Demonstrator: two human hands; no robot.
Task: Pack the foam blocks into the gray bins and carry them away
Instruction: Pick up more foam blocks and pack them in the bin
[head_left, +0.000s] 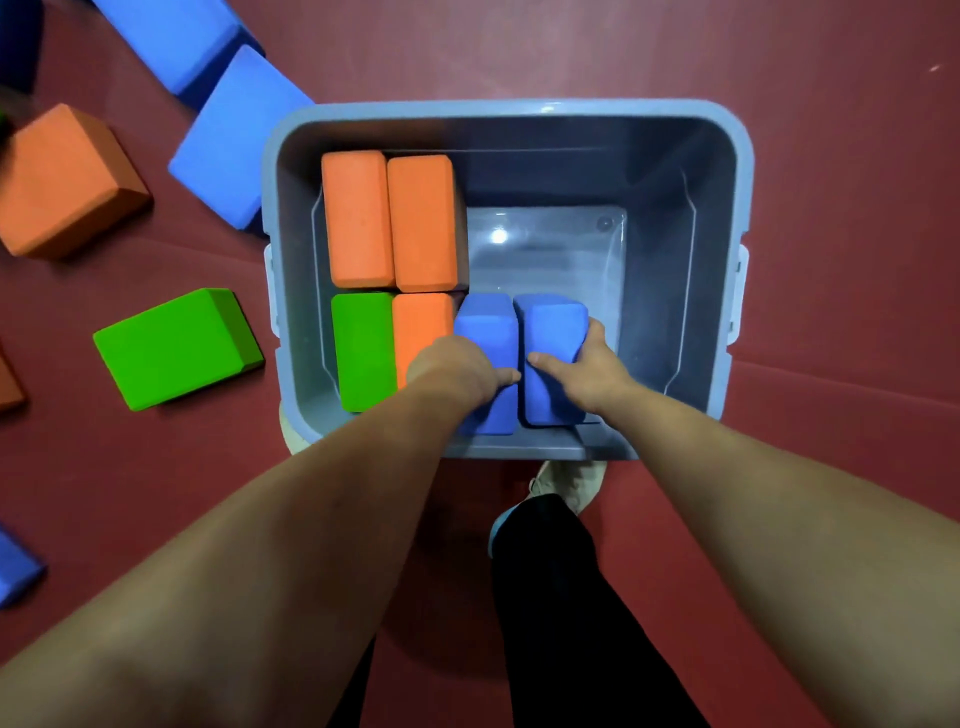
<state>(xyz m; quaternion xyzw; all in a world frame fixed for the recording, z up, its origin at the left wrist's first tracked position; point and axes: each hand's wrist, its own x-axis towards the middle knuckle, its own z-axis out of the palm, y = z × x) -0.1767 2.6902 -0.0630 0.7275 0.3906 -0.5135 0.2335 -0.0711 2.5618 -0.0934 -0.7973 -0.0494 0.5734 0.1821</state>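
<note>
Blocks stand packed at the left of the gray bin, and next to them — long axes pointing away from the person — the left hand grips one blue block, the right hand a second blue block, with open bin floor just rightward.

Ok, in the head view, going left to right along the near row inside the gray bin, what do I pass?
Green block, orange block, left blue block in the left hand, right blue block in the right hand, bare bin floor.
</note>
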